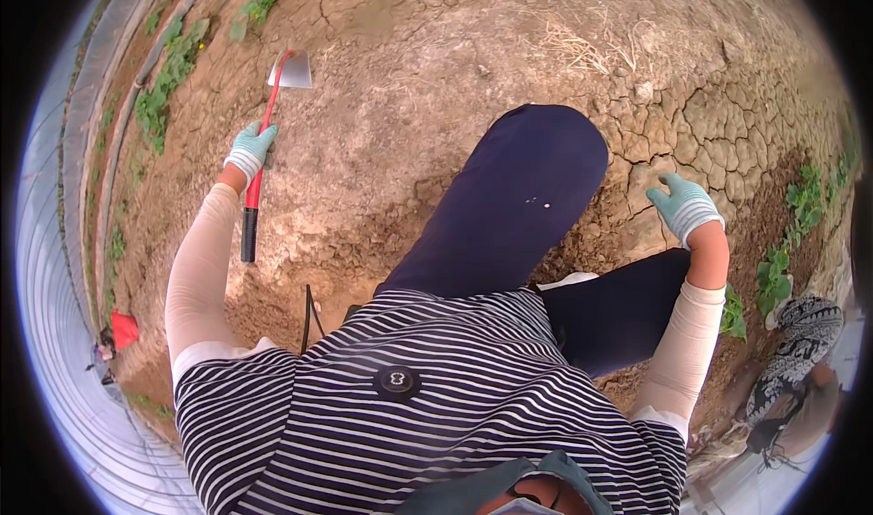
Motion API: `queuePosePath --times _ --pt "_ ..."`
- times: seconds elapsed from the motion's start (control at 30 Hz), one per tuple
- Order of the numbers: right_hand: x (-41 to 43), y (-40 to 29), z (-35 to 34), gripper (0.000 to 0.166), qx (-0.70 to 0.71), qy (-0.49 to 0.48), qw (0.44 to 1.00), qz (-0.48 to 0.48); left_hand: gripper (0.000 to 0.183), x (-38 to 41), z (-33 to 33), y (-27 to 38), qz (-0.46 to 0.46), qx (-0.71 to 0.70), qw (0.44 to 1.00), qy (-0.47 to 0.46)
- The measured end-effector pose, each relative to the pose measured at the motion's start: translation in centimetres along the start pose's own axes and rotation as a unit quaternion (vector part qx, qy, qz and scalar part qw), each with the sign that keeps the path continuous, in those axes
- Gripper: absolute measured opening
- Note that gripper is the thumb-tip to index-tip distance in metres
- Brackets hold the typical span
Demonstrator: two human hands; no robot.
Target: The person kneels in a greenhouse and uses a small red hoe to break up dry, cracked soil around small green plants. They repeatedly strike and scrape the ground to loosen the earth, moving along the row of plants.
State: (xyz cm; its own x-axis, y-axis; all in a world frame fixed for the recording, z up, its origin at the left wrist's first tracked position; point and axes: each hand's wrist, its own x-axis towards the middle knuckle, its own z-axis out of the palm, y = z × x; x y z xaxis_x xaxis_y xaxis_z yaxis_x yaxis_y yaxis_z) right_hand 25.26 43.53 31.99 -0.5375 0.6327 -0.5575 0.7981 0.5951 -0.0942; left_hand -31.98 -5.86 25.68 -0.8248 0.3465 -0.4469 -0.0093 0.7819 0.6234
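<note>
My left hand [251, 149], in a knit work glove with a pale green coating, grips the red shaft of a hand hoe [271, 109]. Its wide steel blade [294, 72] points away from me, over or on the dry soil; whether it touches cannot be made out. The black ribbed end of the handle [249, 235] sticks out behind the hand. On the other side, my right hand [684, 205] wears a matching glove and holds nothing. Its thumb and fingers are apart, above cracked earth beside my bent leg [518, 194].
Green vines [161, 102] grow along a pipe [143, 68] at left, by the curved greenhouse sheeting [54, 242]. More leafy plants [774, 276] line the right side. Another person [794, 372] in patterned clothing is at lower right. Dry straw [573, 44] lies ahead on cracked soil [723, 126].
</note>
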Motion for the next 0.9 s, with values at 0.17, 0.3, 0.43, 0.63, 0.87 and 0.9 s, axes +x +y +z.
queuePosePath --times 0.17,0.3,0.43,0.63,0.87,0.9 --pt "-2.1 -2.1 1.7 0.053 -0.090 -0.030 0.995 -0.012 0.030 -14.6 -6.4 -21.8 -0.119 0.054 0.987 0.089" --pt "-1.8 -4.5 4.0 0.046 0.056 -0.082 0.995 0.032 0.030 -24.4 -3.0 -34.8 -0.169 0.047 0.980 0.092" --pt "-0.9 -4.5 6.7 0.043 0.039 -0.144 0.984 0.096 0.032 -27.7 3.0 -39.3 -0.143 0.120 0.982 0.038" --pt "0.5 -1.7 8.5 0.042 0.023 -0.150 0.983 0.107 0.035 -25.9 12.7 -29.0 0.009 0.221 0.961 -0.164" --pt "0.4 -4.0 9.5 0.041 0.093 -0.132 0.979 0.123 0.042 -27.6 17.7 -36.8 0.002 0.275 0.927 -0.254" --pt "0.1 -3.7 9.5 0.041 0.081 -0.128 0.981 0.121 0.043 -28.9 16.4 -38.2 -0.024 0.289 0.918 -0.270"
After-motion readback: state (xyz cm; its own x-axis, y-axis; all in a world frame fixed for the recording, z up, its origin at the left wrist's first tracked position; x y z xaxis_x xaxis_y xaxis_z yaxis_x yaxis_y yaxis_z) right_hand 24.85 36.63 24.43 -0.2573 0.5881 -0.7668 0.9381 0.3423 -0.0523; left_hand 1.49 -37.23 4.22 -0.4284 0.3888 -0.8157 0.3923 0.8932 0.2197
